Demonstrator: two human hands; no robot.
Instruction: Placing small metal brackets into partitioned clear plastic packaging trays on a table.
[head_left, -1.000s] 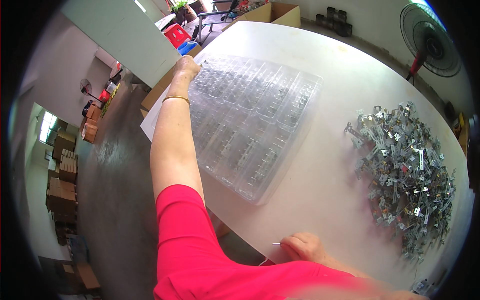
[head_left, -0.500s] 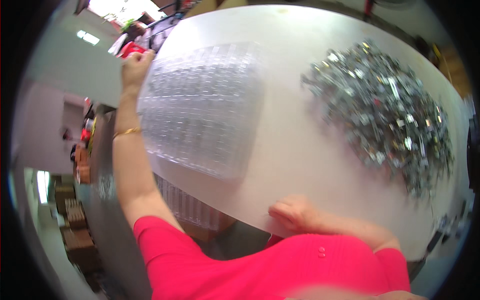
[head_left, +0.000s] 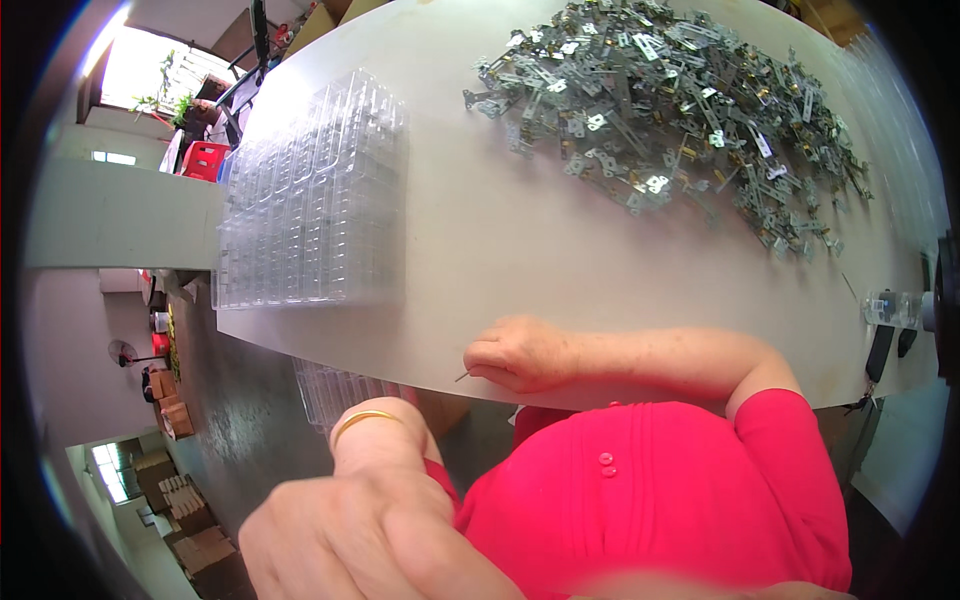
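Note:
My right hand (head_left: 520, 355) rests at the near edge of the table, closed, with a thin metal pin (head_left: 462, 377) poking out from its fingers. The rest of that piece is hidden in the grip. Close to the camera at the lower left, my left hand (head_left: 350, 540) is raised, its back and knuckles showing and a gold bangle on the wrist. Its fingers run out of the picture. Beyond it, a stack of clear plastic trays (head_left: 310, 200) stands on the left of the table. A big heap of small metal parts (head_left: 660, 110) lies at the far right.
The pale table (head_left: 450, 270) has a curved edge. At the right end stand a clear bottle (head_left: 893, 308) and a black strap (head_left: 880, 352). More clear trays (head_left: 335, 390) sit below the table edge. A red plastic stool (head_left: 205, 160) and cardboard boxes (head_left: 205, 550) are farther left.
My left hand has come back from the far left, beyond the trays, to close before the camera. The view has turned, and my right hand stays closed near the table edge.

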